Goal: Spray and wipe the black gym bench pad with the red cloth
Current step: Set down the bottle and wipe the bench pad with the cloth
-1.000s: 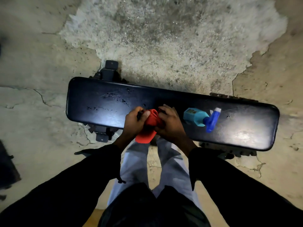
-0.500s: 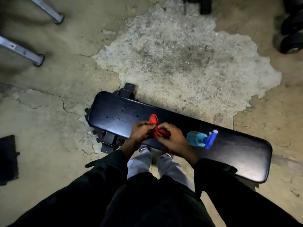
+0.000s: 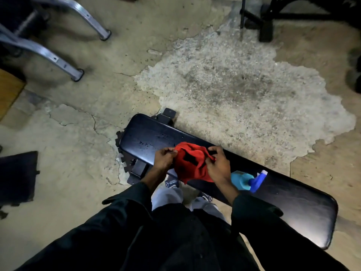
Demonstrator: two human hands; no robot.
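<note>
- A cracked concrete floor (image 3: pixel 82 153) lies under the black bench pad (image 3: pixel 283 194), whose long axis runs left to right.
- Left hand (image 3: pixel 163 159) and right hand (image 3: pixel 218 165) both pinch the red cloth (image 3: pixel 190 165), above its wet left end.

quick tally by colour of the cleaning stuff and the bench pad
red: 1, the cloth, pinched by left hand and right hand
blue: 1, the spray bottle
black: 1, the bench pad
total: 3
</note>
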